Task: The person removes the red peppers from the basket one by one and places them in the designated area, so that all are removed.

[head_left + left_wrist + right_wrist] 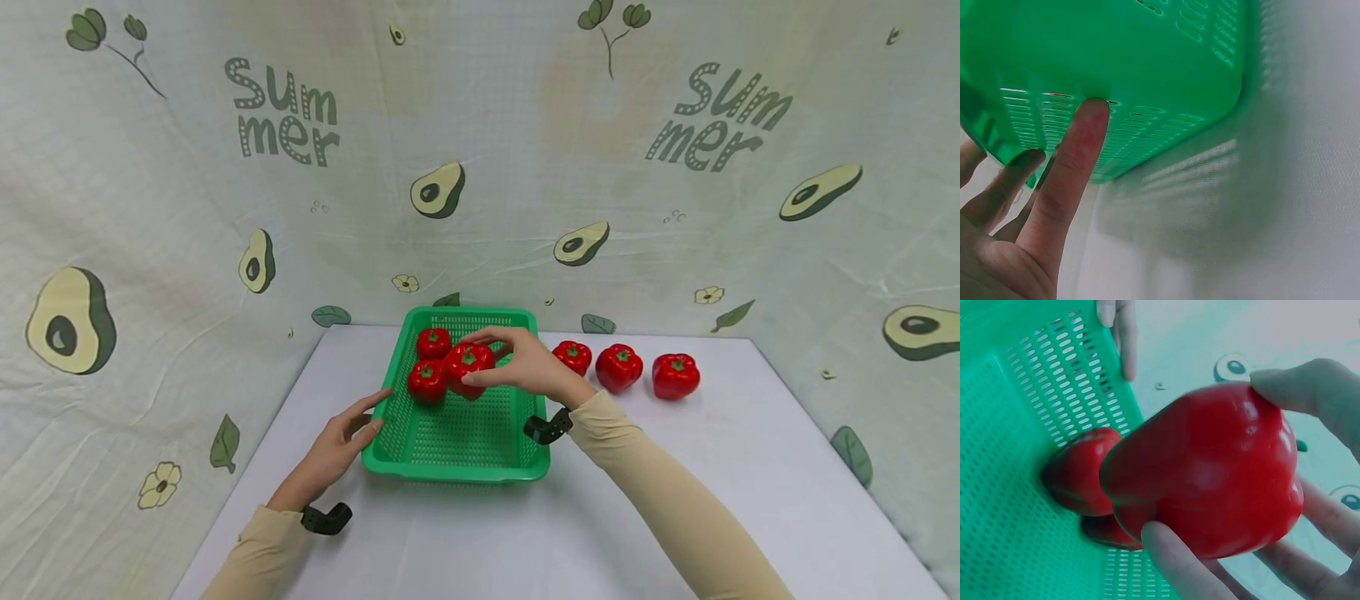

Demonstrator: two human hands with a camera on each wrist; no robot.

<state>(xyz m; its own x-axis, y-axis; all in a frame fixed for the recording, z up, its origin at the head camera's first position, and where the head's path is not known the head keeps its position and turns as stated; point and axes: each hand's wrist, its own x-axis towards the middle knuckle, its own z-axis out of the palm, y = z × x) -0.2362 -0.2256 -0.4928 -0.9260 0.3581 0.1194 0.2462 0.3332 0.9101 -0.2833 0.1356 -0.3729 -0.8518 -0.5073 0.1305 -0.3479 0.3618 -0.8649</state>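
My right hand (534,365) grips a red bell pepper (467,360) over the green plastic basket (457,472), with its green stem turned up in the head view. Thumb and fingers spread around the pepper's sides in the right wrist view. Inside the basket, by its left wall, lie two more red peppers, one farther back (433,342) and one nearer (427,383). My left hand (333,446) is at the basket's left side, fingers fairly straight. A fingertip (1092,112) rests against the slotted outer wall in the left wrist view.
Three red peppers stand in a row right of the basket: one partly behind the right hand (573,357), a middle one (618,368) and an outer one (676,377). A white table (645,500) carries everything; a printed cloth (510,167) hangs behind and at both sides.
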